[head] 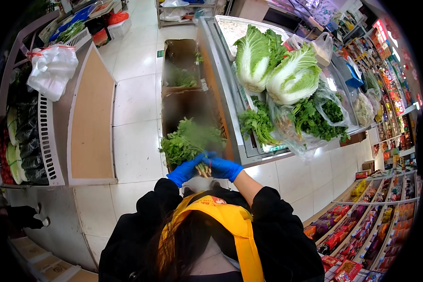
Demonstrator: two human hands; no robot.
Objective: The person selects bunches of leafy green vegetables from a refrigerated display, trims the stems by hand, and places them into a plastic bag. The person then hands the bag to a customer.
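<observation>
A bunch of leafy green herbs (pixel 182 144), perhaps coriander or celery, is gripped at its stems between my two hands. My left hand (pixel 186 170), in a blue glove, holds it from the left side. From the right, my right hand (pixel 226 168), gloved the same way, closes around the stems. The pale root ends (pixel 203 170) stick out below, pointing towards me. The leaves spread over the near cardboard box (pixel 174 105) on the floor. A blurred patch hides part of the leaves and the box's inside.
A metal-edged counter to my right bears Chinese cabbages (pixel 255 60) and bagged leafy greens (pixel 320 112). Another open box (pixel 172 53) with greens lies beyond. Left stand a wooden panel (pixel 93 123) and a white crate (pixel 49 148). Packaged-goods shelves (pixel 359 218) are at lower right.
</observation>
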